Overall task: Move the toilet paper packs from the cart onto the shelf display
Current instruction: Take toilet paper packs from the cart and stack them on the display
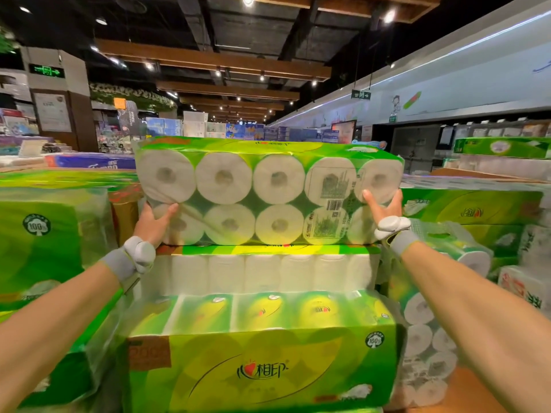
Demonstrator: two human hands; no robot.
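A green toilet paper pack (268, 186) stands on its long edge with its roll ends facing me, at the top of a stack of like packs (262, 365). My left hand (155, 219) grips its lower left end, thumb on the front face. My right hand (384, 205) grips the lower right end, with two digits spread over the front. The pack's bottom edge is level with the top of the pack below (262, 271); I cannot tell whether they touch. Both wrists wear grey bands.
More green packs are piled at the left (44, 242) and right (471, 204). Packs with roll ends showing sit lower right (426, 347). A blue pack (92, 162) lies behind on the left. Store shelves and displays fill the background.
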